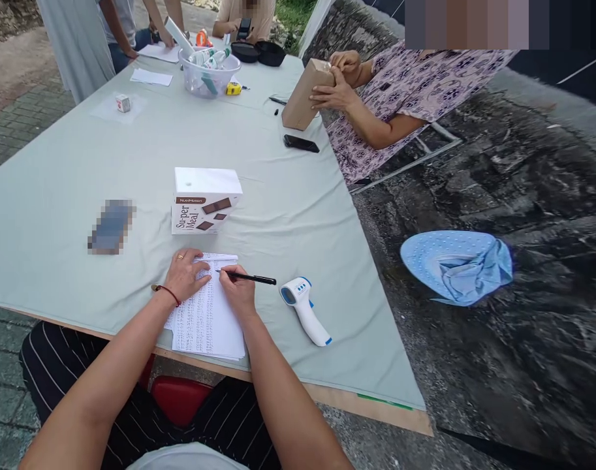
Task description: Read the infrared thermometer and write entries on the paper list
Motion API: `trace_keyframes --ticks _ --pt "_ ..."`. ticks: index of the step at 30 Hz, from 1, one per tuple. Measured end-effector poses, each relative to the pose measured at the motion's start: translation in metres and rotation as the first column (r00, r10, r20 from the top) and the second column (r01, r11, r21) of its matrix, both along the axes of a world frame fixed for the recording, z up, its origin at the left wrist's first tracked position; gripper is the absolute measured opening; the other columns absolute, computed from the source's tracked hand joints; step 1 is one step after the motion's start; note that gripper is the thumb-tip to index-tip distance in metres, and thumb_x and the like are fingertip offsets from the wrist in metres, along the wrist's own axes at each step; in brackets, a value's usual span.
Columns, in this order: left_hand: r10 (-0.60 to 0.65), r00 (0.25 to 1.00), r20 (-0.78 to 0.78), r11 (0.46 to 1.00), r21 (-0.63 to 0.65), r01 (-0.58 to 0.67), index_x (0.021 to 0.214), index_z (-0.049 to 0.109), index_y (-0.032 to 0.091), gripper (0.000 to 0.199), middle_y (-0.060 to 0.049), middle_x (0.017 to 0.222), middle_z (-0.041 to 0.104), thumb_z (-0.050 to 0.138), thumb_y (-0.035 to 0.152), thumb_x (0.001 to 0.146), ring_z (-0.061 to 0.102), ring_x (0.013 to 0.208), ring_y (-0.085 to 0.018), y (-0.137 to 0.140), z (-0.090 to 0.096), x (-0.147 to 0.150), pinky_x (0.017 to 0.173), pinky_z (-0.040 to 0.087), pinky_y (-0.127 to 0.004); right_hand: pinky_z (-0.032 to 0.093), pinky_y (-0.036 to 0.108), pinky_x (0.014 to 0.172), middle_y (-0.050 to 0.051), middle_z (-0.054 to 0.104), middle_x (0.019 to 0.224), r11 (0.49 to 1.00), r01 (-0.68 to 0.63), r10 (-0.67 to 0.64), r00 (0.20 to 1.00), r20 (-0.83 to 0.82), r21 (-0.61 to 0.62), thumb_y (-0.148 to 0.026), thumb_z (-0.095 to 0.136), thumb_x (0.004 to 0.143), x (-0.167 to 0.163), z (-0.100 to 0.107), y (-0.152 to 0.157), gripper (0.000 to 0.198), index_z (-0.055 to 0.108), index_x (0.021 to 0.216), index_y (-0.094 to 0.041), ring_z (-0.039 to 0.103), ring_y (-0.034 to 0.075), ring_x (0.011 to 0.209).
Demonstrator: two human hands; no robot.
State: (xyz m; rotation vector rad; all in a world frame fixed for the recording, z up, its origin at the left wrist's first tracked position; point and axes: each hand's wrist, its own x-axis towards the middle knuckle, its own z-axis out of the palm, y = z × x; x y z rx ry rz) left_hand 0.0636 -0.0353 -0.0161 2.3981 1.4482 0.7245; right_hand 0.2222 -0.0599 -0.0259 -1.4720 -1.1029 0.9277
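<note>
Sheets of paper [194,326] filled with columns of handwriting lie in a stack at the table's near edge. My left hand [183,277] rests on their upper left part, fingers stretched out over the paper. A black pen [253,279] is gripped in my right hand [237,290], its tip at the top sheet and its rear end pointing right. Just beyond the papers stands a white Su-per Meal box [204,202]. To the right of my right hand lies a white and blue infrared thermometer [305,310].
A blurred phone [110,226] lies at left. Farther off are a small box [123,103], a plastic basket of bottles [209,78], a yellow tape measure [234,88], black pans [258,53] and a black phone [301,143]. At right, another person handles a brown carton [302,98]. A blue hat [457,267] lies beyond the table edge.
</note>
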Motion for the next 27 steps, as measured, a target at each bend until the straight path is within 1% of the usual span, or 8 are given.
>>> trace_keyframes --ticks 4,14,18,27 --pt "-0.002 1.000 0.018 1.000 -0.006 0.002 0.089 0.073 0.025 0.013 -0.008 0.115 0.060 0.069 0.032 0.079 0.052 0.111 -0.027 0.0003 0.0014 -0.0009 0.102 0.040 -0.048 0.043 0.030 0.066 -0.002 0.059 0.065 1.000 -0.011 0.011 1.000 0.018 -0.003 -0.037 0.056 0.068 -0.0007 -0.0016 0.0001 0.017 0.061 0.072 -0.021 0.051 0.014 0.062" --pt "-0.013 1.000 0.000 1.000 0.004 0.013 0.089 0.073 0.024 0.014 -0.009 0.114 0.060 0.068 0.033 0.080 0.053 0.111 -0.026 0.0006 0.0023 -0.0012 0.102 0.040 -0.048 0.041 0.030 0.067 -0.003 0.058 0.064 1.000 -0.020 0.021 0.996 0.081 -0.014 -0.038 0.055 0.069 -0.0006 -0.0015 -0.0006 0.017 0.060 0.071 -0.022 0.049 0.014 0.062" --pt "-0.007 1.000 -0.009 1.000 0.019 0.007 0.090 0.073 0.025 0.013 -0.007 0.114 0.060 0.068 0.032 0.081 0.053 0.111 -0.025 0.0001 0.0021 -0.0014 0.102 0.041 -0.048 0.041 0.030 0.066 -0.003 0.057 0.063 1.000 -0.013 0.013 0.997 0.079 -0.005 -0.036 0.054 0.068 -0.0006 -0.0010 -0.0005 0.015 0.059 0.069 -0.022 0.049 0.015 0.062" --pt "-0.011 1.000 -0.017 1.000 0.024 0.011 0.091 0.073 0.025 0.014 -0.007 0.115 0.060 0.069 0.032 0.080 0.053 0.111 -0.026 0.0002 0.0005 -0.0014 0.102 0.041 -0.047 0.041 0.029 0.063 -0.003 0.056 0.062 1.000 -0.010 0.008 0.998 0.065 0.029 -0.034 0.055 0.068 0.0002 -0.0040 -0.0005 0.013 0.059 0.068 -0.022 0.048 0.014 0.061"
